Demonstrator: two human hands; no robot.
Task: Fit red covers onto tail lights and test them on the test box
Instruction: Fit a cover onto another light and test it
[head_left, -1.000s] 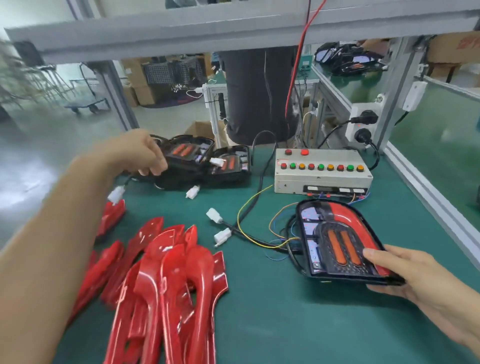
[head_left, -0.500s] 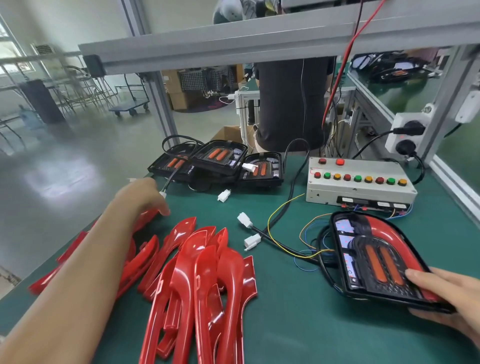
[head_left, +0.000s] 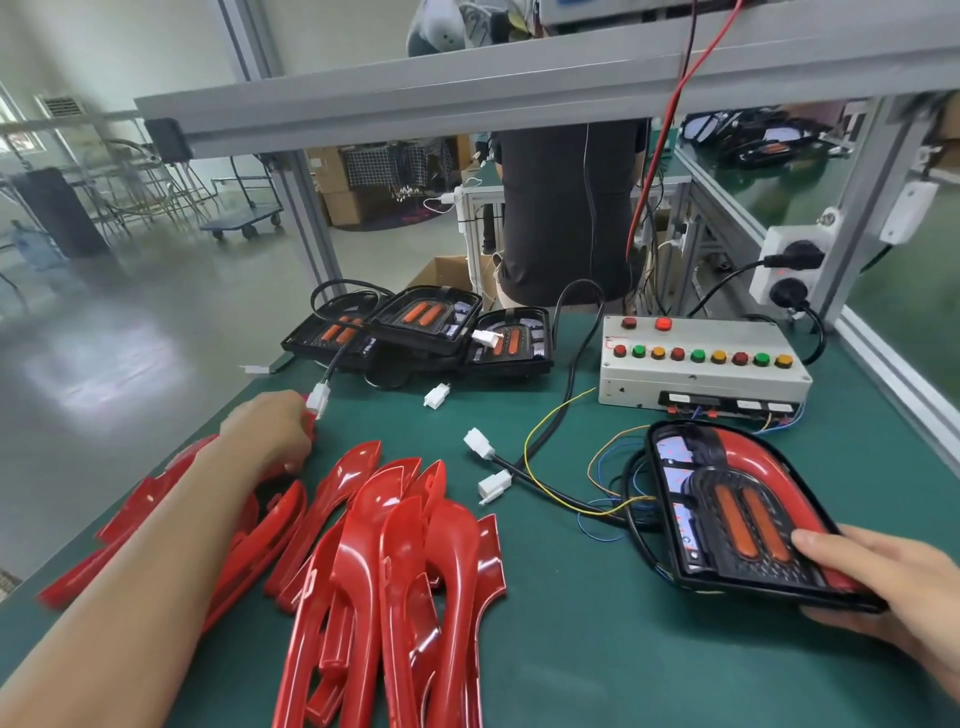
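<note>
Left hand (head_left: 270, 431) down at the far end of the red covers (head_left: 395, 561), lower and nearer than a second ago, when raised beside the three uncovered tail lights (head_left: 426, 332) at the back of the bench (head_left: 571, 649); fingers curled over the tip of a cover at the left of the heap, though whether actually gripped cannot be told, fingertips being hidden. White connector (head_left: 318, 401) on its black lead just beyond the knuckles, lying on the green mat, closer to the hand than half a second back. Right hand (head_left: 883, 587) unchanged in its job: thumb on top, fingers under, holding the near right corner of the covered tail light (head_left: 737, 509), red cover already fitted round its outer curve, orange strips facing up. That light tilted slightly, far end resting on the bench among yellow and blue wires (head_left: 566, 457), just in front of the test box (head_left: 701, 369). Box set back right with its row of red, green and amber buttons, two red ones above. Two loose white plugs (head_left: 485, 462) between the heap of covers and the held light. View lifted and widened since earlier, more of the aluminium frame (head_left: 467, 93) and floor showing
</note>
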